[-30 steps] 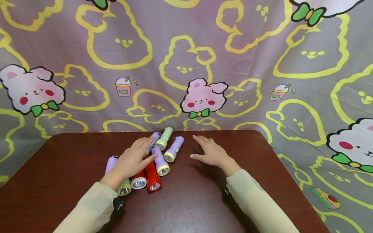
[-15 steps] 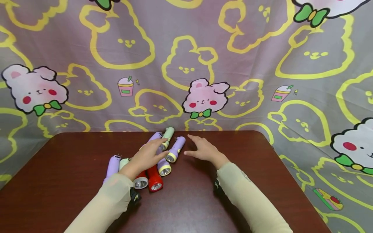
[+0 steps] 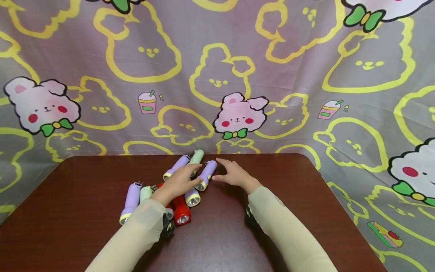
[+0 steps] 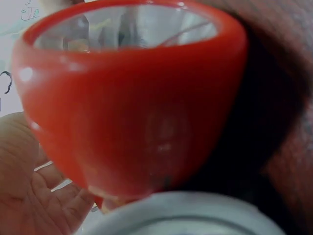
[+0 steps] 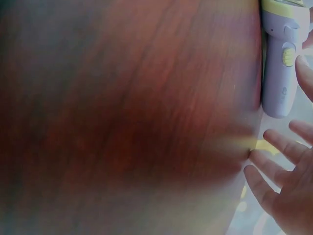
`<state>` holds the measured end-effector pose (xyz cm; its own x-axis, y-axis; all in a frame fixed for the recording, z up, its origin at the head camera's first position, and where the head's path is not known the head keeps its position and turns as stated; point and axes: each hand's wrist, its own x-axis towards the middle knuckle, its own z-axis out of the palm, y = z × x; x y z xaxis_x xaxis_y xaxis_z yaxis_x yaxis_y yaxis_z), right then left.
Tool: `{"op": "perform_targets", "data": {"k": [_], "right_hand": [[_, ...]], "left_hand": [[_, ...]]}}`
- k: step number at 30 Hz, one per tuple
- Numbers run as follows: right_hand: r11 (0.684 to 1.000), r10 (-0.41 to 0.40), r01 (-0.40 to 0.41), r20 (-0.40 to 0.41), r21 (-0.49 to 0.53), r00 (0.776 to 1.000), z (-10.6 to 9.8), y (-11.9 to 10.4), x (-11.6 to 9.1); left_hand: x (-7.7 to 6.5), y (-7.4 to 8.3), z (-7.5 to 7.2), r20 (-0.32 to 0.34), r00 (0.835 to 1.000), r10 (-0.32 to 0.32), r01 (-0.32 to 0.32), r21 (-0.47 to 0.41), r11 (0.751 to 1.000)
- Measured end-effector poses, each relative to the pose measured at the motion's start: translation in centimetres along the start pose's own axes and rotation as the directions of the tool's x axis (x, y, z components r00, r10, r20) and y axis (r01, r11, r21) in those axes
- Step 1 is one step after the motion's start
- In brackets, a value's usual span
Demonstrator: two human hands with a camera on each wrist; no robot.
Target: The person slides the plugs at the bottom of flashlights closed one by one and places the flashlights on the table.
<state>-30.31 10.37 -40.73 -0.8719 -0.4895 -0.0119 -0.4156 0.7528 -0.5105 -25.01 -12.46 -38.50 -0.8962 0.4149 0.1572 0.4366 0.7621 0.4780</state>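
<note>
My left hand (image 3: 180, 182) hovers over a cluster of flashlights with fingers spread and relaxed. Its thumb overlaps the lens end of a purple flashlight (image 3: 208, 172). Just right of that flashlight, my right hand (image 3: 234, 175) has its fingertips close to the handle, fingers loosely extended. The right wrist view shows this purple flashlight (image 5: 279, 83) with a yellow switch, beside the thumb. Below my left hand lie a red flashlight (image 3: 182, 212) and a purple one (image 3: 192, 198), partly hidden. The left wrist view is filled by a red flashlight head (image 4: 132, 112), palm behind it.
A purple flashlight (image 3: 131, 198) and a pale green one (image 3: 145, 193) lie left of my left forearm. At the back are another purple flashlight (image 3: 178, 166) and a green one (image 3: 198, 155). The brown table (image 3: 292, 189) ends at a patterned curtain (image 3: 289, 75).
My left hand has moved right across the flashlights, uncovering those on the left. My right hand has shifted left, so the two hands are closer around the purple flashlight.
</note>
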Motion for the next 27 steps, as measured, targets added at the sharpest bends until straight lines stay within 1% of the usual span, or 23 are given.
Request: {"op": "perform_targets", "data": {"k": [3, 8, 10, 13, 17, 21, 24, 27], "right_hand": [[1.0, -0.019, 0.019, -0.006, 0.002, 1.0, 0.1, 0.3, 0.4], [0.999, -0.04, 0.04, -0.011, 0.012, 0.999, 0.3, 0.4, 0.8], [0.998, -0.054, 0.054, -0.015, 0.022, 0.998, 0.5, 0.4, 1.0], [0.997, -0.077, 0.078, -0.033, 0.029, 0.997, 0.7, 0.4, 1.2], [0.995, -0.085, 0.087, -0.043, 0.044, 0.995, 0.8, 0.2, 1.4], [0.996, -0.043, 0.046, -0.038, 0.077, 0.998, 0.9, -0.1, 1.5], [0.996, 0.002, 0.002, -0.039, 0.093, 0.999, 1.1, -0.2, 1.4], [0.994, 0.022, -0.018, -0.038, 0.105, 0.999, 1.2, -0.4, 1.3]], "left_hand": [[0.2, -0.1, -0.1, 0.015, 1.0, -0.012, 0.012, -0.003, 1.0], [0.5, -0.2, -0.1, 0.035, 0.999, -0.001, 0.002, -0.021, 1.0], [0.6, -0.3, 0.0, 0.044, 0.999, -0.006, 0.007, -0.032, 0.999], [0.7, -0.5, -0.1, 0.061, 0.998, 0.002, 0.001, -0.035, 0.999], [0.9, -0.8, 0.0, 0.094, 0.995, -0.015, 0.019, -0.044, 0.999], [1.1, -0.8, 0.1, 0.134, 0.99, -0.048, 0.056, -0.057, 0.997], [1.3, -0.6, 0.2, 0.151, 0.987, -0.047, 0.057, -0.066, 0.996], [1.4, -0.5, 0.2, 0.154, 0.987, -0.043, 0.055, -0.072, 0.996]]}}
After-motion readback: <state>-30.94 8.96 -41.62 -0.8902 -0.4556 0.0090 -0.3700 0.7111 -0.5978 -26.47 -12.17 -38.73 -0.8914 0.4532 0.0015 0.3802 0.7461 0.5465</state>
